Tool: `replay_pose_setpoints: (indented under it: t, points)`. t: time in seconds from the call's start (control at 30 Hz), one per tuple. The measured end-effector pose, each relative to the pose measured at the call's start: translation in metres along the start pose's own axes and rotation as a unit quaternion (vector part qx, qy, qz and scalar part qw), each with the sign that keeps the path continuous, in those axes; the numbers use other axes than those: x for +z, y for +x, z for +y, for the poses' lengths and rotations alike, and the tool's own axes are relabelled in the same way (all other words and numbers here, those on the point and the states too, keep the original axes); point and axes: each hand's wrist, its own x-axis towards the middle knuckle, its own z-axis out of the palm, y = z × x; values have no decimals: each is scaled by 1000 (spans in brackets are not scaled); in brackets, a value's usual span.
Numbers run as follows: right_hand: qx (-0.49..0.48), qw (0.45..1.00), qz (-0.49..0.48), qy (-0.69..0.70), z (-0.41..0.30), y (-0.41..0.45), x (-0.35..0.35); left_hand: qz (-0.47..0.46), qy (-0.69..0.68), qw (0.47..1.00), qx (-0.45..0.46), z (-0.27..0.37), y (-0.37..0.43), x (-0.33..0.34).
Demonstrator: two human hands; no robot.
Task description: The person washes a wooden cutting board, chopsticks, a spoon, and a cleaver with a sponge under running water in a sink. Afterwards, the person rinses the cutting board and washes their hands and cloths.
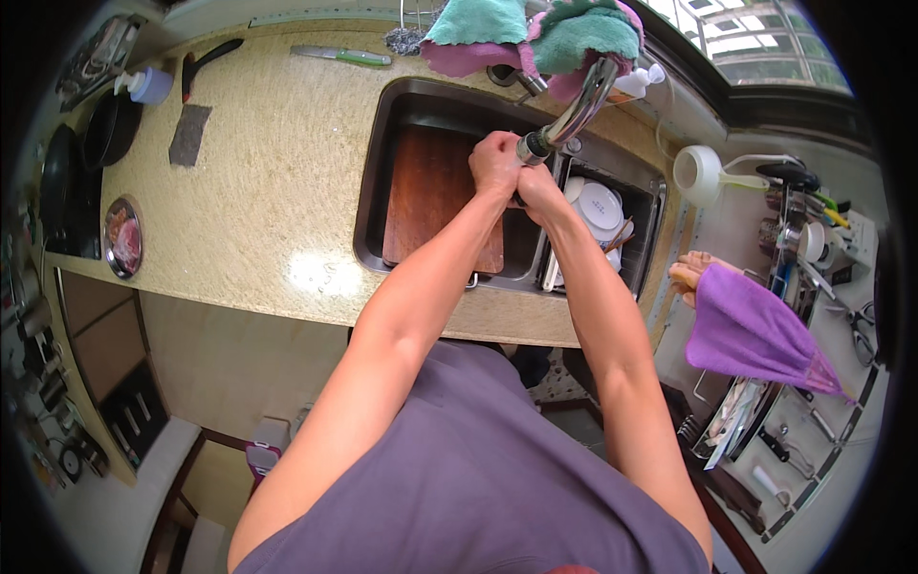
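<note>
My left hand (495,163) and my right hand (536,188) are together under the chrome faucet (574,118), over the sink (369,229). Both have curled fingers. A small dark object (516,200) shows below the hands, beside my right hand; what it is, and which hand grips it, is hidden. Beneath my left wrist a reddish-brown wooden cutting board (427,197) lies in the larger basin, partly covered by my forearm. To the right of my hands, the smaller basin holds a white bowl (599,204), other dishes and wooden chopsticks (620,234).
On the counter (272,165) lie a green-handled knife (344,56), a black-handled tool (204,64) and a dark grey rectangular piece (189,135). A metal plate of raw meat (125,238) sits near the left edge. Towels (477,32) hang behind the faucet; a purple towel (753,323) hangs right.
</note>
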Motion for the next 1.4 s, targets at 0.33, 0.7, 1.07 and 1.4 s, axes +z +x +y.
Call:
replay_pose_setpoints:
  t: [0.33, 0.7, 1.07, 1.4]
  points:
    - [-117, 938, -64, -319, -8, 84, 36, -3, -230, 958, -169, 25, -21, -62]
    - [-207, 776, -98, -588, -40, 81, 48, -158, -419, 822, -351, 80, -35, -108]
    - [-159, 981, 20, -109, -3, 43, 10, -204, -364, 857, -301, 62, -54, -103]
    - [-294, 883, 107, -350, -9, -57, 5, -97, 92, 975, 179, 10, -44, -115]
